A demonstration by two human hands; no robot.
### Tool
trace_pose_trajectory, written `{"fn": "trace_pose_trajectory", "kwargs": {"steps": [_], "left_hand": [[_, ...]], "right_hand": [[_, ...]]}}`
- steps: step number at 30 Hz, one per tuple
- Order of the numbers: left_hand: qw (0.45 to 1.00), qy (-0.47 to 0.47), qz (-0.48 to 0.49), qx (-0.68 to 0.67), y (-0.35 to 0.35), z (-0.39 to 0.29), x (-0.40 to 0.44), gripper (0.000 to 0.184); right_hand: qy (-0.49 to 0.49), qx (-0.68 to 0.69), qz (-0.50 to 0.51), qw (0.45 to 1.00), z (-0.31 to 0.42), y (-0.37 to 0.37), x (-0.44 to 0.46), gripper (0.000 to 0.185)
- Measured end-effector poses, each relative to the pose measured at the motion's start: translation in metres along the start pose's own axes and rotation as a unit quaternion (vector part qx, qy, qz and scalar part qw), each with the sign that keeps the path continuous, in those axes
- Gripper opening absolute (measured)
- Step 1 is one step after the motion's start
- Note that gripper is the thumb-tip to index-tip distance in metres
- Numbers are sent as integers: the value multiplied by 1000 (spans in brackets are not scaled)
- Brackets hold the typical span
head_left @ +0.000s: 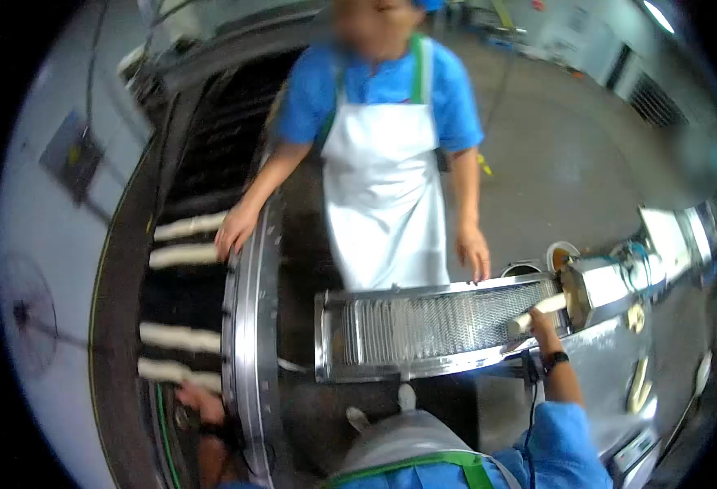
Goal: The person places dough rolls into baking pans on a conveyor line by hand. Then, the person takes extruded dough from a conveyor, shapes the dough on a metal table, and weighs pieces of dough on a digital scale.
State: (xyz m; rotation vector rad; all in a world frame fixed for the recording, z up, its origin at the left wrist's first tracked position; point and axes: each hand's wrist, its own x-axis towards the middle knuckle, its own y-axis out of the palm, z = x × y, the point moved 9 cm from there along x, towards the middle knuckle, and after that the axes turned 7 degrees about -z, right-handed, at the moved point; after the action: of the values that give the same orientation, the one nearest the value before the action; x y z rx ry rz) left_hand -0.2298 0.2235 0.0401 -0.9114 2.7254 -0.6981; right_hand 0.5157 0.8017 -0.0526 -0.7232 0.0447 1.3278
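My left hand (200,403) is at the lower edge of a long pale dough strip (159,371) lying on the dark conveyor (178,295). Its fingers are somewhat blurred but look loosely apart, not wrapped round the strip. Another dough strip (181,337) lies just beyond it. On the right, my right hand (543,328) is closed around a pale dough piece (551,304) at the far end of the metal mesh belt (424,324). One end of that piece shows left of my fingers, the other near the machine outlet (578,297).
Opposite stands a co-worker in a white apron (387,187), one hand (238,230) at two more dough strips (186,257), the other (473,251) by the belt frame. Loose dough (640,387) and a scale (635,455) are at the right. The conveyor's metal rail (248,350) runs along my left.
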Motion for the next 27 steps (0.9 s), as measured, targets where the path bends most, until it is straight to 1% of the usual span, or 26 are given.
{"fn": "trace_pose_trajectory", "kwargs": {"steps": [1, 2, 3, 4, 5, 6, 7, 8, 9, 10, 11, 12, 13, 14, 15, 16, 18, 19, 20, 21, 22, 23, 24, 25, 26, 27], "left_hand": [[1000, 6, 4, -9, -2, 0, 2, 52], [1000, 10, 8, -13, -5, 1, 3, 52], [1000, 10, 7, -18, -8, -2, 4, 53], [1000, 6, 8, -21, -13, -4, 5, 53], [1000, 4, 8, -19, -17, -7, 6, 54], [1000, 0, 14, -23, -18, -10, 8, 55], [1000, -4, 18, -23, -21, -12, 9, 55], [999, -8, 29, -25, -27, -4, 12, 55], [999, -13, 39, -26, -32, 3, 14, 56], [999, -14, -28, 7, -42, 8, 13, 55], [999, -24, -40, 2, -46, 12, 9, 55], [999, -8, -24, 23, -48, 10, 9, 56], [999, 7, -7, 44, -52, 7, 10, 58], [997, -21, 34, 61, -56, 15, 9, 60], [997, -18, 55, 45, -61, 2, 4, 62], [997, -28, 53, 42, -68, -4, -1, 62], [997, -43, 49, 40, -73, 1, 8, 62], [998, -23, 62, 5, -67, 2, 17, 64], [997, -2, 74, -29, -60, 2, 25, 65], [997, -6, 73, -28, -58, 0, 27, 65], [996, -30, 82, -27, -57, -8, 23, 66], [994, -55, 91, -26, -55, -13, 21, 67], [987, -100, 99, -73, -49, -13, 21, 68], [991, -85, 98, -39, -49, -29, 19, 68], [991, -72, 102, -46, -38, -23, 20, 69], [991, -59, 105, -52, -31, -13, 24, 69]], "right_hand": [[-266, -175, 46, 947, 43, 0, -39, 35], [-511, -315, 101, 793, 75, 5, -102, 29], [-594, -299, 24, 746, 108, -9, -161, 33], [-486, -193, 92, 847, 116, -21, -177, 34], [-351, -24, 142, 925, 122, -35, -195, 37], [-227, 131, 142, 955, 127, -49, -215, 41], [-301, -6, 115, 947, 148, -54, -218, 43], [-175, 41, 161, 971, 164, -40, -234, 42], [-224, -7, 165, 961, 183, -30, -243, 52], [-273, -52, 164, 946, 201, -20, -252, 63], [-300, -91, 224, 923, 211, -7, -246, 66], [-279, -41, 216, 935, 238, 22, -297, 75], [-287, -2, 238, 928, 259, 49, -332, 81], [-288, 24, 288, 913, 272, 73, -358, 82], [-288, 55, 329, 898, 282, 90, -378, 83], [-288, 58, 422, 858, 290, 112, -400, 69], [-290, 32, 507, 812, 309, 180, -444, 65], [-278, 34, 553, 785, 319, 221, -473, 62], [-297, -45, 604, 738, 322, 271, -489, 64], [-322, -120, 649, 679, 325, 318, -506, 66], [-356, -145, 672, 633, 330, 364, -526, 68], [-348, -149, 718, 584, 331, 410, -545, 68], [-371, -163, 751, 521, 323, 462, -555, 65], [-446, -166, 732, 487, 323, 508, -570, 62], [-466, -166, 693, 524, 314, 550, -569, 55], [-466, -190, 697, 510, 300, 580, -580, 50]]}}
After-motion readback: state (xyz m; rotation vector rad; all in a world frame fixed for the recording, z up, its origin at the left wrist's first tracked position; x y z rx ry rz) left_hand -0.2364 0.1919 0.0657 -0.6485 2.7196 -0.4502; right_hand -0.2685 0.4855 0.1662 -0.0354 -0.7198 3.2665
